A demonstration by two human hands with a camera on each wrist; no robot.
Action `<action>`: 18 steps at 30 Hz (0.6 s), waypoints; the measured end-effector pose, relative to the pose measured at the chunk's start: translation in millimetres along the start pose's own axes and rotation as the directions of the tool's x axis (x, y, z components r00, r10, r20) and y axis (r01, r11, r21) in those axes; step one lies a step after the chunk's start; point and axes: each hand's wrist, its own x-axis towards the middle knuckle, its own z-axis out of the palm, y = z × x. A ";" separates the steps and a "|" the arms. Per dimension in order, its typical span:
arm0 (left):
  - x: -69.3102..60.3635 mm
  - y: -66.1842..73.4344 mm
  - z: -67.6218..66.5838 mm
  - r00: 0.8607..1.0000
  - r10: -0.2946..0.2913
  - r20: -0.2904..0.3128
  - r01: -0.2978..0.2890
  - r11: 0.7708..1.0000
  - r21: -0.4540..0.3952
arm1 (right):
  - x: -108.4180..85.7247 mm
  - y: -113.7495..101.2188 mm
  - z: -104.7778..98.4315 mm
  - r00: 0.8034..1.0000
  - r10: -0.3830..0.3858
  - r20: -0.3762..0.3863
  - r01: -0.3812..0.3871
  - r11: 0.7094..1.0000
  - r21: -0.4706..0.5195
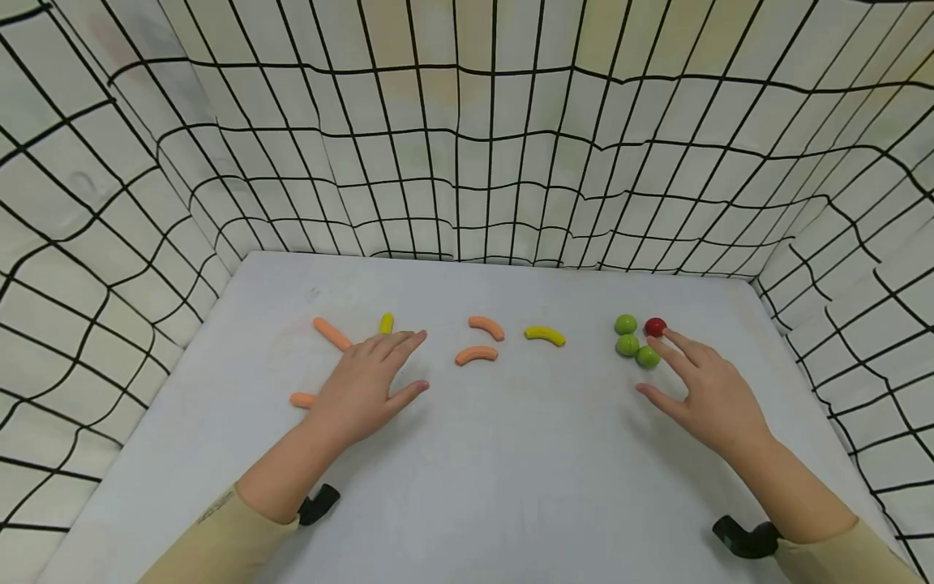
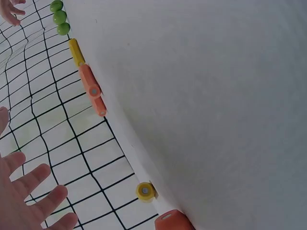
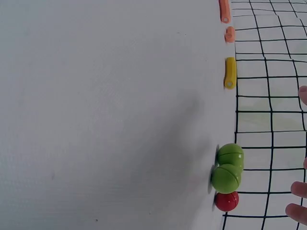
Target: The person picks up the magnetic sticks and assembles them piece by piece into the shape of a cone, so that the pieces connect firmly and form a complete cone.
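Observation:
My left hand (image 1: 365,385) hovers with spread fingers over the left of the white table, holding nothing. Around it lie two orange curved sticks (image 1: 332,332) and a yellow curved stick (image 1: 387,323), each partly hidden behind the hand in the head view. On the right, my right hand (image 1: 715,399) is held with fingers extended near a red ball (image 1: 655,327). Its fingertips overlap the ball's edge in the head view, but the right wrist view shows the ball (image 3: 227,201) apart from the fingers. Three green balls (image 1: 627,345) cluster beside it.
Two more orange curved sticks (image 1: 477,354) and a yellow one (image 1: 545,335) lie mid-table between the hands. White walls with black netting (image 1: 467,162) enclose the white table (image 1: 496,487) at the back and both sides. Black wrist devices (image 1: 746,538) sit under both forearms.

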 end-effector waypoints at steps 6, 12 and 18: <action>2.4 0.2 3.1 0.999 -0.021 0.029 0.022 1.000 -0.020 | -0.3 7.0 4.0 0.996 0.068 0.060 -0.070 0.997 0.035; 11.2 1.3 5.6 0.998 -0.048 0.050 0.049 0.998 -0.034 | 0.9 17.6 9.5 0.978 0.149 0.144 -0.162 0.984 0.078; 25.7 5.4 9.6 0.995 -0.077 0.061 0.081 0.995 -0.063 | 3.0 27.3 15.3 0.952 0.206 0.226 -0.233 0.967 0.102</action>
